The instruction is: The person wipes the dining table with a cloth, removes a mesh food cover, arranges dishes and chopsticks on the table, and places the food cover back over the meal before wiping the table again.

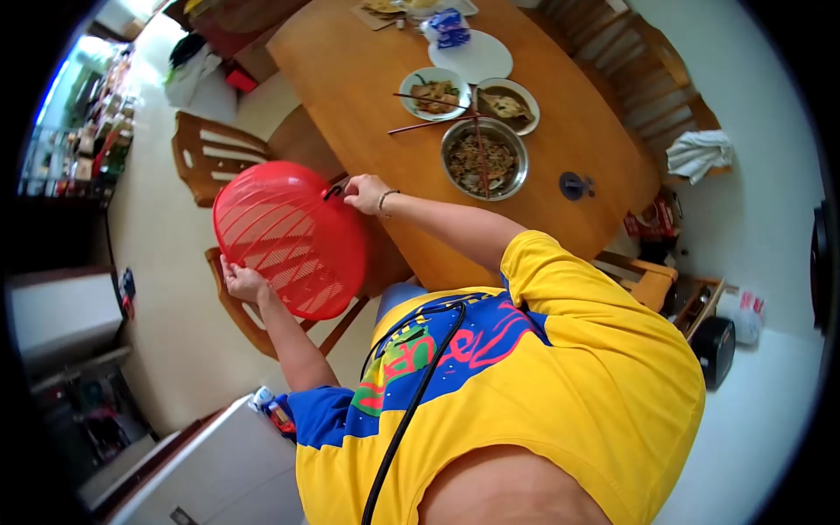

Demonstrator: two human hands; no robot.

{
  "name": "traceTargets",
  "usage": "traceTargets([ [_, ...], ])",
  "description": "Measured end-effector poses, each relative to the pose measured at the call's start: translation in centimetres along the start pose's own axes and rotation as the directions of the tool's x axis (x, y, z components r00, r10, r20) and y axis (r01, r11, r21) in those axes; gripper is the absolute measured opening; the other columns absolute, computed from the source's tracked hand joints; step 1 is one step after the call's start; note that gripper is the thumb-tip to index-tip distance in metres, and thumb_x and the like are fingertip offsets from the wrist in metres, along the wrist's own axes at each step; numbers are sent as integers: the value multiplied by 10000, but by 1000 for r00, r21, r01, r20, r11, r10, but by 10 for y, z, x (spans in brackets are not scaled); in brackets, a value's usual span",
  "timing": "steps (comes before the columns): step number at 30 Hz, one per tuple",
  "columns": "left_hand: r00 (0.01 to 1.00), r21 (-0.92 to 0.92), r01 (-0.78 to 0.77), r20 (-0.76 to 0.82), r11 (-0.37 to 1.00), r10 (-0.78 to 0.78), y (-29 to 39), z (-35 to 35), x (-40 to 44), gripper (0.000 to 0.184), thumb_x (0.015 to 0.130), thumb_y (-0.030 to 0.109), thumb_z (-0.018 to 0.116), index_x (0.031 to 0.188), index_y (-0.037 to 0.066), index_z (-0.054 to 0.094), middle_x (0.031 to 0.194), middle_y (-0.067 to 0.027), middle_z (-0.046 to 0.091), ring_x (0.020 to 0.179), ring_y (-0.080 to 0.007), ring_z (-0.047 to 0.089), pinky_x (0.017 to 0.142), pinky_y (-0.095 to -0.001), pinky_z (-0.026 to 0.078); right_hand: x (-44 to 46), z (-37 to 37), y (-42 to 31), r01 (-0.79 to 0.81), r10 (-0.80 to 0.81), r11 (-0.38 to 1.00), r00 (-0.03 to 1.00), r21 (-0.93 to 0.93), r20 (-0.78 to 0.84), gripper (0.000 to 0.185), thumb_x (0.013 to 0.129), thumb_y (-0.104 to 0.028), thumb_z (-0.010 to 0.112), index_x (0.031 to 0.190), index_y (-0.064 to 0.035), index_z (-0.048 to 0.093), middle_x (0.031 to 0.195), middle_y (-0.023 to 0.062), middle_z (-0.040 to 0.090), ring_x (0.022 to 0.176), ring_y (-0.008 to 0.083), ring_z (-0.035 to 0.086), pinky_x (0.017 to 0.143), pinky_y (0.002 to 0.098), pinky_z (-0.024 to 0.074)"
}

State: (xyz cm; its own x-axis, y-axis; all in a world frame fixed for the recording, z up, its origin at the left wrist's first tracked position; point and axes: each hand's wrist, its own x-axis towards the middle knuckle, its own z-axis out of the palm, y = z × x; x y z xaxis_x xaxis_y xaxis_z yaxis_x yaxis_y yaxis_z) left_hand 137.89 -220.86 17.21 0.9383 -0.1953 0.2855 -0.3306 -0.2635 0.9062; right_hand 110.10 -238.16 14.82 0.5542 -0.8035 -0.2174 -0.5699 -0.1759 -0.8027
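Observation:
A red plastic food cover (pixel 293 236) with a mesh pattern is held up beside the wooden table, tilted above a chair. My left hand (pixel 245 282) grips its rim at the lower left, fingers closed on the edge. At the cover's right side, near a small black handle (pixel 333 191), my right hand (pixel 367 193) is closed with its fingertips on that part. On the table (pixel 359 96) near my right hand stand a steel bowl (pixel 481 159) of food with chopsticks across it, a white plate (pixel 435 94) of food and a bowl of soup (pixel 506 107).
Farther back lie a bare white plate (pixel 472 58) and a blue-and-white packet (pixel 448 30). A small dark round object (pixel 573 185) sits near the table's right edge. Wooden chairs (pixel 206 153) flank the table. A black cable (pixel 416 411) hangs over my shirt.

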Motion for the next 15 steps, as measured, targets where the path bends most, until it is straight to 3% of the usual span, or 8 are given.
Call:
traceTargets([
  [1, 1000, 126, -31, 6, 992, 30, -17, 6, 8, 322, 941, 32, 485, 1191, 39, 688, 1136, -127, 708, 947, -248, 675, 863, -339, 492, -7, -6, 0, -7, 6, 1000, 1000, 22, 16, 280, 834, -245, 694, 1032, -47, 702, 1032, 151, 713, 986, 291, 672, 879, 378, 528],
  [4, 998, 235, -64, -7, 970, 67, 11, 18, 8, 326, 946, 72, 472, 1178, 74, 702, 1140, -139, 703, 981, -293, 670, 865, -375, 490, -19, -18, 10, -17, 17, 1000, 999, 9, 33, 279, 834, -254, 700, 1013, -40, 703, 1002, 149, 717, 952, 281, 679, 855, 380, 530],
  [7, 1000, 435, 0, 26, 901, -12, 26, 29, 18, 318, 964, 147, 476, 1186, 95, 697, 1159, -150, 687, 976, -338, 651, 872, -421, 486, -32, -29, 21, -32, 26, 996, 997, 84, 73, 256, 818, -256, 698, 971, -53, 724, 981, 154, 719, 958, 302, 678, 862, 395, 534],
  [9, 998, 471, -13, 58, 882, -17, 24, 39, 25, 337, 960, 170, 490, 1242, 115, 666, 1137, -171, 680, 1048, -338, 621, 895, -439, 478, -42, -38, 26, -2, -2, 996, 999, 89, 50, 253, 822, -263, 697, 955, -50, 726, 959, 148, 725, 931, 290, 686, 840, 385, 540],
  [11, 951, 551, -305, 217, 777, 220, 10, 50, 32, 364, 953, 175, 503, 1288, 119, 632, 1117, -201, 660, 1123, -345, 574, 939, -437, 460, -59, -53, 28, -4, -9, 987, 997, 161, 79, 245, 833, -264, 688, 951, -54, 729, 973, 143, 727, 932, 276, 687, 836, 377, 541],
  [13, 914, 516, -402, 282, 757, 293, 2, 65, 33, 397, 951, 171, 508, 1333, 103, 590, 1134, -214, 625, 1149, -360, 538, 972, -439, 438, -76, -70, 32, 5, -18, 978, 998, 207, 60, 250, 841, -267, 683, 965, -56, 730, 956, 137, 731, 916, 259, 693, 827, 368, 542],
  [15, 829, 529, -559, 342, 638, 442, 4, 76, 28, 422, 951, 195, 525, 1353, 70, 560, 1167, -207, 606, 1123, -368, 545, 965, -444, 439, -100, -95, 29, -24, 12, 958, 999, 285, 42, 262, 845, -272, 687, 974, -48, 727, 942, 125, 734, 893, 247, 697, 817, 360, 541],
])
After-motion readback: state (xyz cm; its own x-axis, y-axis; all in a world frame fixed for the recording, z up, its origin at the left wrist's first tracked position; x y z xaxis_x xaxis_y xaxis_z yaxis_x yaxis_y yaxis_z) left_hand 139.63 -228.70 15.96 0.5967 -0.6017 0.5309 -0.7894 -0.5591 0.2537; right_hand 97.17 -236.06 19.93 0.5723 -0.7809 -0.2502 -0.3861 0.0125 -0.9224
